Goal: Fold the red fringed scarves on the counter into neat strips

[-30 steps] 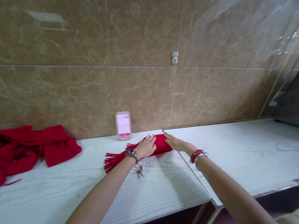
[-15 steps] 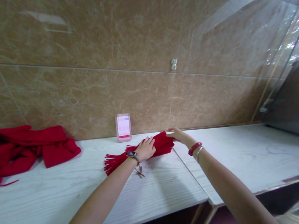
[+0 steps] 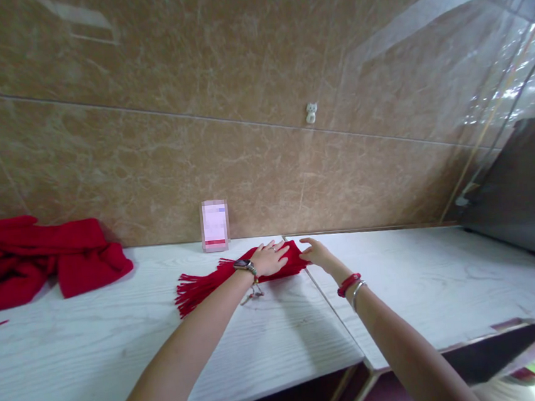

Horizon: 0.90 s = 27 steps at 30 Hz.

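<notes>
Steadying the scarf (image 3: 295,261) on the counter (image 3: 426,273), the left hand (image 3: 268,261) lies spread; the right hand (image 3: 319,254) half-curls at the scarf's right end, pinch unclear. Straightening, I'd judge; next calls for light fingers.

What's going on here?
A person's left hand lies spread on a red fringed scarf on a white counter. The right hand is at the scarf's plain-looking end, opposite the fringe; whether it grips the fabric is unclear. A heap of red cloth lies off to the left. What looks like a phone, its screen blurred, stands near the wall.
</notes>
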Motion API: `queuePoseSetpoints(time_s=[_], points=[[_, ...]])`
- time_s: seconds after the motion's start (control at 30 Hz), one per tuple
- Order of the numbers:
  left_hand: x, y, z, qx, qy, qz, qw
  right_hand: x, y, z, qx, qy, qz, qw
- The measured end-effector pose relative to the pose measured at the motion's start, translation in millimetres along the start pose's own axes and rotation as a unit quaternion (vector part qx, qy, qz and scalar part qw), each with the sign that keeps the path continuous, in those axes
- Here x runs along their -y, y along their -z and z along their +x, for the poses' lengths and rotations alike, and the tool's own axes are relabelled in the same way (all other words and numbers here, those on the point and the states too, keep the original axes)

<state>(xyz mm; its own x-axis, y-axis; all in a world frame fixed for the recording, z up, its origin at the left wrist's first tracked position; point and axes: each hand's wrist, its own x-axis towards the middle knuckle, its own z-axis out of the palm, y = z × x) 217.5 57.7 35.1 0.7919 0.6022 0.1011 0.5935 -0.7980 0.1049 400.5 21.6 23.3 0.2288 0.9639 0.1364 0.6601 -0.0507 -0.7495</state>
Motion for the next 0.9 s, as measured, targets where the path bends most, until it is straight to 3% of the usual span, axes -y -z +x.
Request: queuePoseSetpoints(time_s=[0.07, 0.17, 0.27, 0.37, 0.47, 0.53, 0.63, 0.7, 0.77, 0.9], points=[[0.8, -1.3, -1.4, -0.004, -0.004, 0.001, 1.000, 1.5, -1.9, 0.4, -0.032, 0.044, -0.085, 0.995], [0.5, 3.2, -3.5, -0.023, 0.005, -0.006, 1.000, 14.8, -3.2, 3.1, -0.085, 0.166, -0.185, 0.965], [1.7, 6.6, -10.2, -0.084, 0.050, -0.011, 0.995, 27.5, -9.4, 7.0, -0.043, 0.257, -0.269, 0.927], [10.7, 5.0, -23.5, -0.080, 0.104, -0.026, 0.991, 26.5, -20.0, 10.1, 0.004, 0.256, -0.332, 0.908], [27.8, 2.9, -41.0, -0.040, 0.122, -0.053, 0.990, 17.8, -24.0, 11.4, 0.008, 0.250, -0.340, 0.906], [41.5, 4.1, -55.6, -0.045, 0.131, -0.063, 0.988, 17.4, -20.0, 9.6, -0.006, 0.243, -0.344, 0.907], [62.9, 9.9, -85.0, -0.074, 0.137, -0.058, 0.986, 36.2, -12.6, -1.3, -0.067, 0.249, -0.345, 0.902], [77.2, 14.2, -109.5, -0.083, 0.114, -0.053, 0.989, 60.4, -15.5, -15.9, -0.089, 0.295, -0.329, 0.893], [90.6, 16.6, -135.6, -0.078, 0.089, -0.055, 0.992, 86.7, -28.9, -35.2, -0.052, 0.376, -0.304, 0.874], [110.0, 10.8, -179.8, -0.066, 0.099, -0.068, 0.991, 118.1, -76.1, -72.8, 0.097, 0.497, -0.293, 0.811]])
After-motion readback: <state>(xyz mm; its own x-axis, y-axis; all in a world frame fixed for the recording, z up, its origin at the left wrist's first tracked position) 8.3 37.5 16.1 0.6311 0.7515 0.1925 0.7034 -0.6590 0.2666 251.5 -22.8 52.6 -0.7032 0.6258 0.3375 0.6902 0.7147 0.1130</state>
